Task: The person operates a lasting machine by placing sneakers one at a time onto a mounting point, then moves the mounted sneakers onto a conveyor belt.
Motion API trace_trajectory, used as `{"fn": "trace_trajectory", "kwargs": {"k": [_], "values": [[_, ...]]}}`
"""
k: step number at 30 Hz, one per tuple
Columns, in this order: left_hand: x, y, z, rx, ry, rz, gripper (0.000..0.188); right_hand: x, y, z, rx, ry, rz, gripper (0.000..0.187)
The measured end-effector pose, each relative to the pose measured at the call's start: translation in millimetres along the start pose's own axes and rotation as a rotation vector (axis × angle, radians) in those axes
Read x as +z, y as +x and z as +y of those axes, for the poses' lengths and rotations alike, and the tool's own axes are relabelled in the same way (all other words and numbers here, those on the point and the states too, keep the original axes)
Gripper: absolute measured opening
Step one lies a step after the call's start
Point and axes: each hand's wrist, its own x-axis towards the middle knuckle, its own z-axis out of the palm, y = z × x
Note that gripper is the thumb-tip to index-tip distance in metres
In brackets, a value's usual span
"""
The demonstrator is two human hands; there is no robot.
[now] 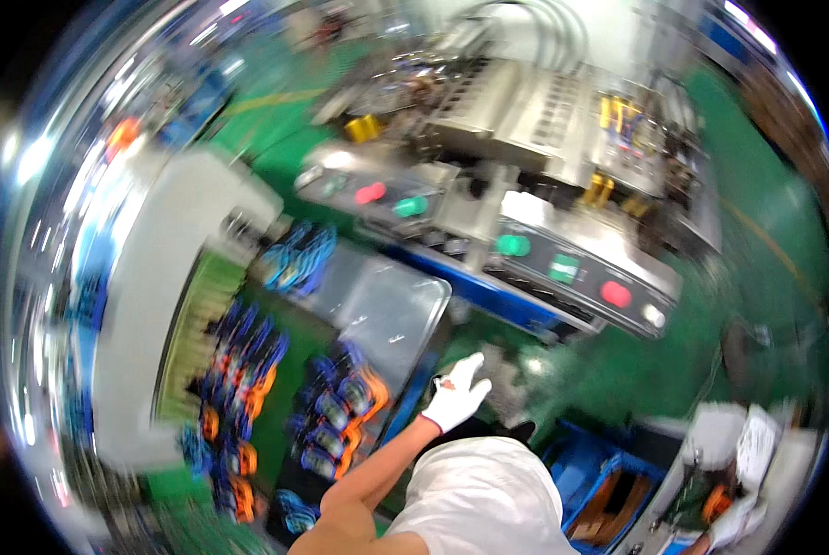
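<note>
My left hand point(455, 403), in a white glove, hangs in front of my body over the green floor, near the corner of a grey metal tray table point(391, 310). Its fingers are spread. A small orange and dark spot shows at the glove's edge; whether it is held I cannot tell. At the lower right, my right hand point(736, 524), also white-gloved, reaches out to the side. Beside it is a black and orange part point(716, 502) in an open box. Blur hides the fingers there, so a grip cannot be made out.
Ahead stands a metal machine point(516, 116) with a control panel point(581, 273) of green and red buttons. Rows of blue, black and orange parts point(345, 407) lie at the left, beside a grey-white machine housing point(169, 240). A blue crate point(608, 490) holding brown cardboard stands at my right.
</note>
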Motion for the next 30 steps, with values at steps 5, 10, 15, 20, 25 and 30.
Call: {"fn": "trace_trajectory", "kwargs": {"k": [5,10,15,20,25,30], "values": [[-201.9,-107.4,-106.1,-0.399,0.155,0.804,0.049,78.1,-149.2,-243.6,-0.415,0.505,-0.463,0.052],[-308.0,-221.8,-211.1,-0.804,0.669,1.156,0.061,58.7,-346.7,-387.2,-0.776,0.716,-1.308,0.058],[-353.1,-208.3,-259.4,-0.901,0.656,0.313,0.083,42.4,-427.3,-396.5,-0.932,0.313,-1.713,0.063],[-357.3,-182.5,-341.2,-0.913,0.819,-0.004,0.024,71.4,-463.5,-414.4,-1.228,-0.006,-1.826,0.062],[-389.6,-194.2,-273.4,-0.866,0.495,0.211,0.068,55.7,-551.6,-473.4,-1.004,0.365,-2.057,0.058],[-392.3,-178.4,-81.4,-0.343,-0.080,0.524,0.072,19.4,-604.4,-543.4,-0.517,0.532,-2.519,0.047]]}}
